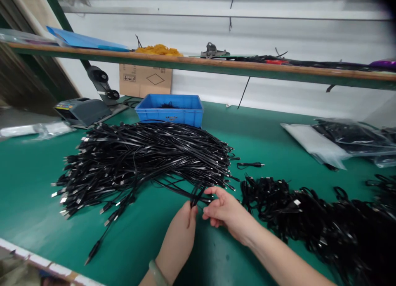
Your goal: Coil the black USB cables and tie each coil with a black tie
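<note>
A big heap of loose black cables (142,158) with metal plugs lies spread on the green table (31,187). My left hand (179,236) and my right hand (224,211) meet just in front of the heap. Both pinch a folded black cable (198,194) that sticks up between the fingertips. To the right lies a pile of coiled black cables (309,220). One small coiled cable (250,165) rests alone between the two piles.
A blue plastic bin (170,108) stands behind the heap, with a cardboard box (145,79) further back. A grey machine (82,110) sits at the left. Plastic bags (340,141) with cables lie at the right. A shelf (216,65) runs overhead.
</note>
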Demonstrator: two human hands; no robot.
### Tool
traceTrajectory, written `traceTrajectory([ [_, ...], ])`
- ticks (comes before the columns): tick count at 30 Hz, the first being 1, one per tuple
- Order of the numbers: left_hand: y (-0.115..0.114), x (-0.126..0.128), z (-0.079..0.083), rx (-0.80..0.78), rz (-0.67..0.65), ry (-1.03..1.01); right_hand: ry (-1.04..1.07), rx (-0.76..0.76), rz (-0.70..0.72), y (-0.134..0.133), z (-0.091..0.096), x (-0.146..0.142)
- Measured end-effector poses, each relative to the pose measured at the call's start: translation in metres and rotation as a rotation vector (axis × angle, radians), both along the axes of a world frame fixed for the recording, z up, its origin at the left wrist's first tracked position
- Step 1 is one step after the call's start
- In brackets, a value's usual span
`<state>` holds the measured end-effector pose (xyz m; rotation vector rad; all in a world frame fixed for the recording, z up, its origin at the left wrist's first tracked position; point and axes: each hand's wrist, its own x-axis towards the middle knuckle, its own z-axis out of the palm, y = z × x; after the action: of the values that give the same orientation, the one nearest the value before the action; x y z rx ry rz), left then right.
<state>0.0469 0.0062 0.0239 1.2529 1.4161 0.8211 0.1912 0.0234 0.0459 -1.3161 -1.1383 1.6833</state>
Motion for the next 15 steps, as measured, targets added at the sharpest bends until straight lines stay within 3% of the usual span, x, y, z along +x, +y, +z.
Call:
traceTrajectory([
  [2, -0.006, -0.002, 0.000, 0.131, -0.092, 0.192, 0.096, -0.057, -0.086, -0.006, -0.009, -0.020],
  [5, -0.016, -0.007, 0.001, 0.254, -0.193, 0.369, 0.018, 0.026, -0.141, -0.007, -0.018, -0.035],
  [10, -0.023, -0.016, 0.000, -0.007, -0.147, -0.163, -0.223, 0.321, -0.014, -0.020, -0.022, -0.035],
  [13, -0.021, -0.024, -0.004, -0.104, -0.172, -0.259, -0.317, 0.499, 0.205, -0.023, -0.017, -0.025],
  [15, -0.019, -0.031, -0.004, -0.111, -0.194, -0.293, -0.312, 0.523, 0.320, -0.021, -0.012, -0.019],
])
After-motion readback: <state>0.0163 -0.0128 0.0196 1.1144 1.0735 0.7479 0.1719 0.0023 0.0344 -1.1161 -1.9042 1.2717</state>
